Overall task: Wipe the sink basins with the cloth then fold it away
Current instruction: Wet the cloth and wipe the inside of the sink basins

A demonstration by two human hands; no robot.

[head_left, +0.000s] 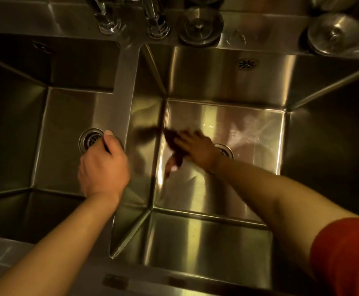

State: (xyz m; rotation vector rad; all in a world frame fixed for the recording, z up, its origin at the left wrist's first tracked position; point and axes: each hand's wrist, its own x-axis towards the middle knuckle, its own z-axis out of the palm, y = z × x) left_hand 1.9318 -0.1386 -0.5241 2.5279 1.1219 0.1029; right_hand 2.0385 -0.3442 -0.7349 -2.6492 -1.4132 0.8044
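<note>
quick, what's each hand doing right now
Left hand: grips the divider between the basins.
Right hand: fingers flat, pressing the cloth onto the right basin floor.

The left hand point(103, 165) sits on the steel divider point(125, 99) between the two basins, fingers curled over its edge, thumb pointing away along it, forearm bare. The right hand point(195, 147) lies well right of the divider, low on the basin floor, fingers spread flat and pressing a dark cloth point(174, 150) down. Its arm is bare up to a red sleeve point(345, 259).
</note>
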